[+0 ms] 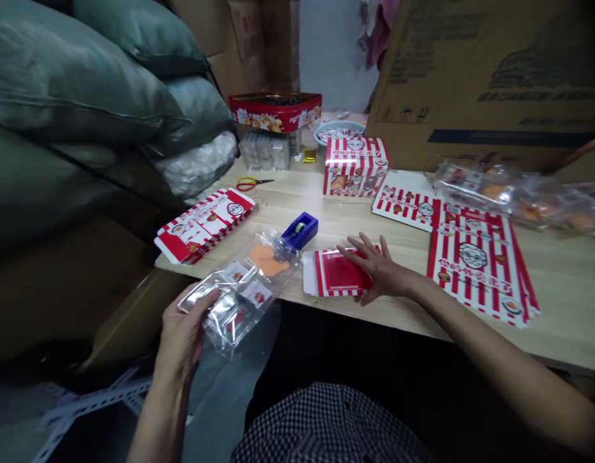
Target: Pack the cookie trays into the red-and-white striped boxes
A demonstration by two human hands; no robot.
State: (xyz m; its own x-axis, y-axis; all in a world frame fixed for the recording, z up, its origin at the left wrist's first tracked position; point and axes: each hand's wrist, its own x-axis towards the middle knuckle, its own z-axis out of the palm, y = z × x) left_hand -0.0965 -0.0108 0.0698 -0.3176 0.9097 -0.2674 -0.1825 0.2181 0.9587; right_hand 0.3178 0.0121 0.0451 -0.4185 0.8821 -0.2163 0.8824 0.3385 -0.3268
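Note:
My left hand (184, 328) grips the lower left end of a clear plastic bag (246, 289) in front of the table edge. Inside the bag are orange drumstick-shaped pieces, small printed packets and a clear case. My right hand (379, 269) has its fingers spread over a small red-and-white striped box (343, 273) lying on the table near the front edge. The box's white end flap points left, and part of the box is hidden under the hand. Just behind the bag sits a blue tape dispenser (301, 230).
Flat striped cartons (473, 263) lie stacked at right, with another stack (205, 225) at left. An assembled striped box (356, 167), yellow-handled scissors (251, 183), a red tin (278, 112) and a blue bowl (321, 136) stand behind. Filled clear bags (500, 193) lie by a big cardboard box (475, 83).

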